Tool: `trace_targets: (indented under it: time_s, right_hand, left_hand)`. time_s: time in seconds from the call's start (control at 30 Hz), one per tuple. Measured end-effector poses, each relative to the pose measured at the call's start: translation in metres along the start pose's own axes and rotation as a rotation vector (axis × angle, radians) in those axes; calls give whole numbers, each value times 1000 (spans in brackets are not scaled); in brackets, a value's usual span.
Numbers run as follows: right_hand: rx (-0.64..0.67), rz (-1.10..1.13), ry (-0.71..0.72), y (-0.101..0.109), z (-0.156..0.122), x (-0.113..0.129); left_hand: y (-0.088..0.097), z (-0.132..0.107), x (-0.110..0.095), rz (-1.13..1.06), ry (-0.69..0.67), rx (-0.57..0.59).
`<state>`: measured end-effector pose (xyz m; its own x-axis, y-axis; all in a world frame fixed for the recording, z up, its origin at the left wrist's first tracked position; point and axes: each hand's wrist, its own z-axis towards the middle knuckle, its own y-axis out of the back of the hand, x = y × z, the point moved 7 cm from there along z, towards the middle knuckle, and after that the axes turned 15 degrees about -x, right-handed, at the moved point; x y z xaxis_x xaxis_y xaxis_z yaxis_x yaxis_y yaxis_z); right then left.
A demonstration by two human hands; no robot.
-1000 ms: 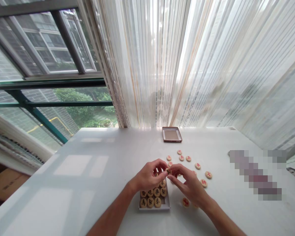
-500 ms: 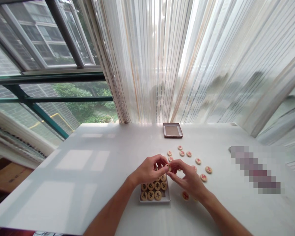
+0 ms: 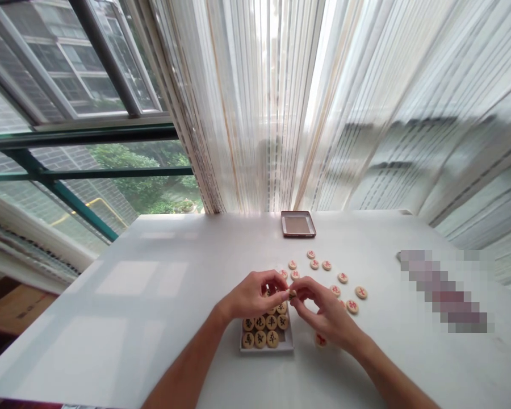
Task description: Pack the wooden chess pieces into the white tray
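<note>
A small round Chinese chess piece is pinched between my two hands and looks tilted on edge. My left hand is closed, with thumb and finger at the piece's left side. From the right, the closed fingers of my right hand grip the same piece. Below my left hand is a shallow white box holding rows of wooden pieces with black characters, such as the front-left piece. My left hand hides the box's far part. The box's front-right corner shows a gap.
Several red-character pieces lie scattered beyond and right of my hands, among them one red piece. A brown-edged lid lies at the white table's far edge. A pixelated long object is at right. Curtains and a window stand behind.
The held chess piece has turned, its face now less visible. My hands stay nearly in place, and the view has shifted slightly.
</note>
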<state>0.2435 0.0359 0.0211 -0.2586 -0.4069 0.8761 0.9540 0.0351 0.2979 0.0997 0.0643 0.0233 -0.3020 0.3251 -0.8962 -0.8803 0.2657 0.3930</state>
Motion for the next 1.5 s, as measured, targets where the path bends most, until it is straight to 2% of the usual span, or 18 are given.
trace_targets:
  time_s: [0.13,0.3,0.4,0.6,0.73,0.9,1.1,1.5]
  right_hand:
    - [-34,-10,34,7,4,-1]
    - [-85,19,-2,13,7,-6]
    - [-94,39,-22,12,7,-8]
    - [-96,-16,-60,14,6,-12]
    - [-88,-113,-58,15,6,-13]
    - [-60,-121,-54,13,5,-12]
    - [11,-60,-97,9,2,-14]
    - [59,103,-170,7,0,-19]
  left_hand:
    - [12,2,1,80,-32,-22]
    - [24,3,7,256,-86,-73]
    - [20,1,11,314,-108,-39]
    - [8,-4,22,392,-36,27]
    - [6,-4,26,435,-35,38]
    - [5,-2,27,465,-63,65]
    - [8,-2,26,482,-84,57]
    - [5,-3,26,523,-106,70]
